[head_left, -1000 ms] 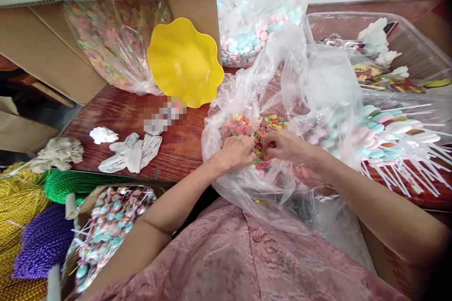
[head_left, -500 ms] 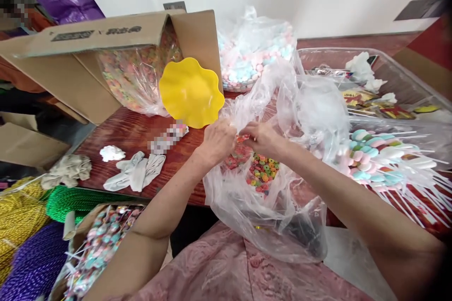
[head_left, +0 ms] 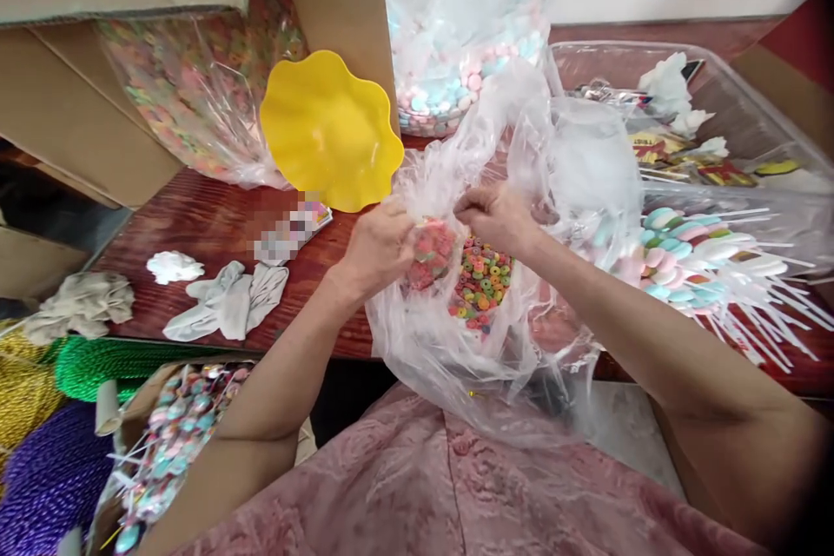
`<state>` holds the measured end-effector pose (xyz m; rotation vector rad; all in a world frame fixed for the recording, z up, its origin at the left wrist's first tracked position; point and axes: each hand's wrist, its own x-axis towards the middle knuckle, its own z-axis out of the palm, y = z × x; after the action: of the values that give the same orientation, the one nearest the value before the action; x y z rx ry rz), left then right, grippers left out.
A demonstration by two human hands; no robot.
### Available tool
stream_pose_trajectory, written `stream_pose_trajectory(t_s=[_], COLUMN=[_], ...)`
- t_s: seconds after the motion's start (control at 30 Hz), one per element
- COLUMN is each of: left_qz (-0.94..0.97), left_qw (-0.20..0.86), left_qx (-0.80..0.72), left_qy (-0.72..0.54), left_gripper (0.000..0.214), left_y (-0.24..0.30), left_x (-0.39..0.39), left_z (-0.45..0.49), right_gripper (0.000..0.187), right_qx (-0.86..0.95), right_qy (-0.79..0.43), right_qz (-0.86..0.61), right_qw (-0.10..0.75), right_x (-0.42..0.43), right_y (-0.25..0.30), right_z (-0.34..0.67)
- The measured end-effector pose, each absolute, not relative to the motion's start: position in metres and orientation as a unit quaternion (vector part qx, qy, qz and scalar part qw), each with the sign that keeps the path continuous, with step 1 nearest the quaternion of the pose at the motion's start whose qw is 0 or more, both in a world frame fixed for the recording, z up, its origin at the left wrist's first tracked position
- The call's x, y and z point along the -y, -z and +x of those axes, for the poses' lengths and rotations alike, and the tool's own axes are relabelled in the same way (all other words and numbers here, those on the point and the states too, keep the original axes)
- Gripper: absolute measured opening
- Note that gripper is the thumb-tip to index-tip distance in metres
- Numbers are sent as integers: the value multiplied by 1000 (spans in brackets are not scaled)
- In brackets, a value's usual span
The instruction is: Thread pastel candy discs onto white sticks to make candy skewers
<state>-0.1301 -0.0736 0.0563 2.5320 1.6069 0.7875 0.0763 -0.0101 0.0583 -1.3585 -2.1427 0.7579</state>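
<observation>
A clear plastic bag [head_left: 423,339] lies open at the table's front edge, with small colourful ring-shaped candies [head_left: 486,282] showing in its opening. My left hand [head_left: 381,248] is closed on the bag's left side, beside a reddish cluster [head_left: 430,252] seen through the plastic. Fingers curled, my right hand [head_left: 499,217] grips the bag just above the rings. Its fingertips are partly hidden. Right of it, sticks of pink, blue and white marshmallows [head_left: 684,261] lie in a pile.
A yellow wavy-rimmed bowl [head_left: 332,135] leans by a cardboard box [head_left: 339,9] holding a large candy bag [head_left: 195,104]. Behind stands a bag of marshmallows [head_left: 456,78]. A clear tray [head_left: 723,61] is at right; gloves [head_left: 234,300] lie at left.
My hands have moved apart, the left one leftward, the right one slightly right. More of the candy rings and the reddish cluster shows between them. The view has tilted down.
</observation>
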Motion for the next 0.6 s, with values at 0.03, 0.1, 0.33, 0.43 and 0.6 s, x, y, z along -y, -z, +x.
stream_pose_trajectory(t_s=[0.03, 0.1, 0.33, 0.43, 0.6], left_qz=[808, 798, 756, 742, 725], left_qw=[12, 5, 22, -8, -52], left_qx=[-515, -509, -528, -554, -576], left_qy=[-286, -322, -386, -377, -375], left_gripper=[26, 25, 23, 24, 24], left_y=[-58, -61, -72, -78, -100], left_x=[73, 74, 95, 96, 104], left_z=[-134, -144, -165, -187, -244], right_gripper=[22, 21, 12, 10, 9], right_qx=[783, 792, 752, 750, 781], right_qy=[-269, -256, -313, -334, -357], right_qz=[-493, -473, -431, -417, -347], right_qw=[267, 288, 389, 391, 378], right_x=[11, 13, 15, 7, 3], right_y=[-65, -80, -101, -100, -114], right_z=[73, 68, 52, 29, -34])
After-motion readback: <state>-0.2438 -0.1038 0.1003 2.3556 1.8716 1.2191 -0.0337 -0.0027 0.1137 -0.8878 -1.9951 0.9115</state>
